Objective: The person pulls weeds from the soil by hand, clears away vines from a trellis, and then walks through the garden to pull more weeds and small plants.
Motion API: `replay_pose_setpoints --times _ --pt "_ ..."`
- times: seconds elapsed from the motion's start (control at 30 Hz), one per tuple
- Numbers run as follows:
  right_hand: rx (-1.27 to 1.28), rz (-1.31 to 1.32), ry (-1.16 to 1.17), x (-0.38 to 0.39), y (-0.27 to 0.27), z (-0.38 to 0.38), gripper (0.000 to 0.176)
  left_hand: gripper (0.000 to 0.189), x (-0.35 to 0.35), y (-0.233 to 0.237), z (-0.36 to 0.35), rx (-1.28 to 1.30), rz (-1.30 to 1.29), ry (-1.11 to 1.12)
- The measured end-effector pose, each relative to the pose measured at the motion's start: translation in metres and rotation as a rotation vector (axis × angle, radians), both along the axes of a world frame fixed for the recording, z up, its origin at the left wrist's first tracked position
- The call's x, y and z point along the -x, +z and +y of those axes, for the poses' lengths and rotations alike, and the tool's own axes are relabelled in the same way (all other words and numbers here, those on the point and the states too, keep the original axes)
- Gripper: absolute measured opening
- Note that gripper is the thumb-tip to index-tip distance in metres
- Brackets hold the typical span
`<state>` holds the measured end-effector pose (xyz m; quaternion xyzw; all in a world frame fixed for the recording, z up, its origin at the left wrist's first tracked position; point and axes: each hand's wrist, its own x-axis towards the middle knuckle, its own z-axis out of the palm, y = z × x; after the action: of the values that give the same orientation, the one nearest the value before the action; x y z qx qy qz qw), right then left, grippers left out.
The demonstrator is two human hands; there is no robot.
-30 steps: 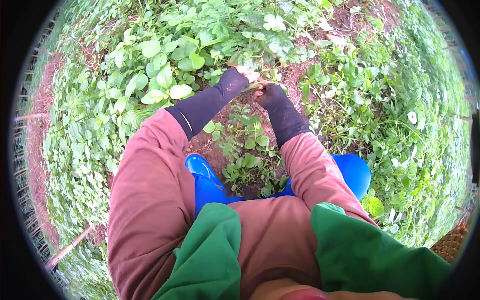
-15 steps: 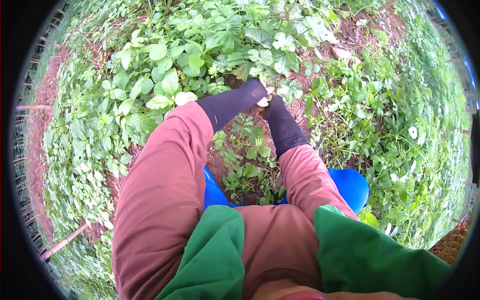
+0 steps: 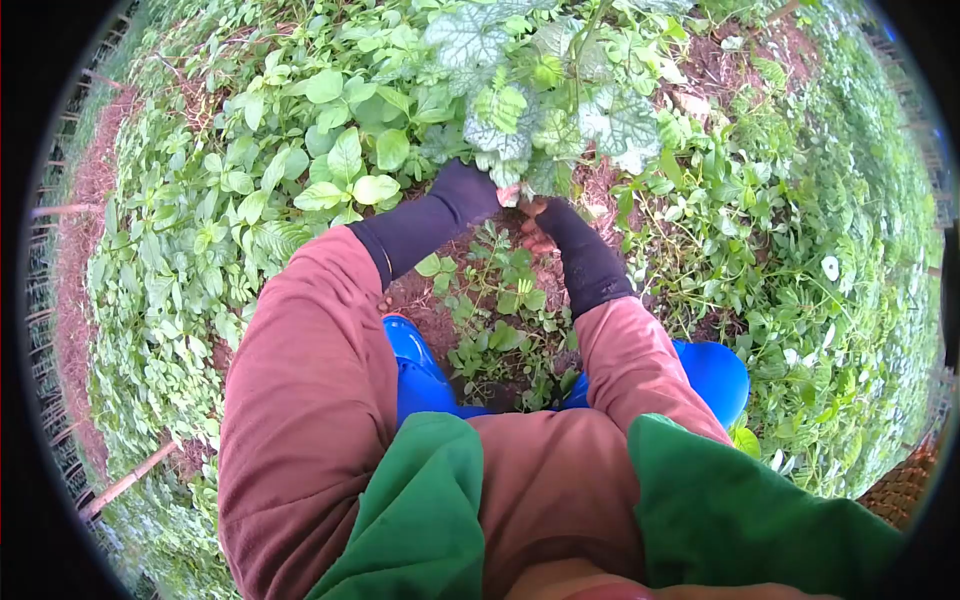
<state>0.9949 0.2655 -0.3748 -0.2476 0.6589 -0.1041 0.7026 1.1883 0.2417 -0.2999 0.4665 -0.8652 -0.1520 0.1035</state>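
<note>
My left hand (image 3: 508, 195), below a dark cuff, is closed at the lower edge of a leafy plant with silver-mottled leaves (image 3: 500, 125), pinching its lower part. Beside it, nearly touching, my right hand (image 3: 538, 228) has its fingers curled in at the same spot under the leaves. The exact point of grip is partly hidden by foliage. The plant's stem (image 3: 577, 70) rises above both hands. Small green weeds (image 3: 500, 290) grow from the soil just below them.
Dense green leaves (image 3: 345, 155) spread to the left, and low weeds (image 3: 720, 230) cover the right. Blue boots (image 3: 415, 355) are beneath me. A wooden stick (image 3: 130, 482) lies at lower left. Something brown and woven (image 3: 905, 487) shows at lower right. Bare soil (image 3: 745, 70) appears at the upper right.
The mottled leaves now appear larger and hang over my fingertips. My left hand has shifted slightly left, and the pale bit seen between my hands no longer shows.
</note>
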Motion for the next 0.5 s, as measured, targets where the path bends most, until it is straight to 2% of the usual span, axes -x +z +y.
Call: replay_pose_setpoints --times 0.03,0.07,0.1,0.13,0.17,0.2,0.23,0.33,0.43,0.47,0.5 --pt "-0.007 0.06 0.236 -0.007 0.008 -0.002 0.042 0.044 -0.002 0.022 -0.005 -0.15 -0.191 0.027" --pt "0.108 0.01 0.397 -0.006 -0.016 -0.005 0.039 0.046 -0.008 0.013 -0.013 -0.16 -0.064 0.136" --pt "0.202 -0.059 0.384 -0.01 -0.02 -0.006 0.038 0.049 -0.013 0.002 -0.021 -0.172 0.065 0.245" --pt "0.295 -0.131 0.37 -0.019 -0.005 -0.006 0.037 0.051 -0.017 -0.009 -0.027 0.078 0.242 0.24" --pt "0.367 -0.221 0.184 -0.026 0.011 -0.009 0.037 0.051 -0.017 -0.019 -0.035 0.19 0.297 0.221" --pt "0.437 -0.309 -0.001 -0.035 0.045 -0.014 0.038 0.049 -0.018 -0.008 -0.039 0.108 0.296 0.201" --pt "0.497 -0.099 -0.021 -0.039 0.071 -0.022 0.035 0.046 -0.018 0.003 -0.041 0.025 0.295 0.183" --pt "0.61 -0.081 -0.318 -0.017 0.074 -0.047 0.033 0.04 -0.018 0.001 -0.046 -0.282 0.096 0.123" --pt "0.672 -0.167 -0.52 0.006 0.067 -0.058 0.031 0.038 -0.017 -0.016 -0.049 -0.249 -0.002 -0.044" --pt "0.7 -0.2 -0.581 0.012 0.064 -0.058 0.031 0.035 -0.016 -0.034 -0.052 -0.18 0.063 -0.037" --pt "0.683 -0.234 -0.571 0.017 0.069 -0.054 0.031 0.034 -0.016 -0.032 -0.053 -0.202 0.112 -0.015"
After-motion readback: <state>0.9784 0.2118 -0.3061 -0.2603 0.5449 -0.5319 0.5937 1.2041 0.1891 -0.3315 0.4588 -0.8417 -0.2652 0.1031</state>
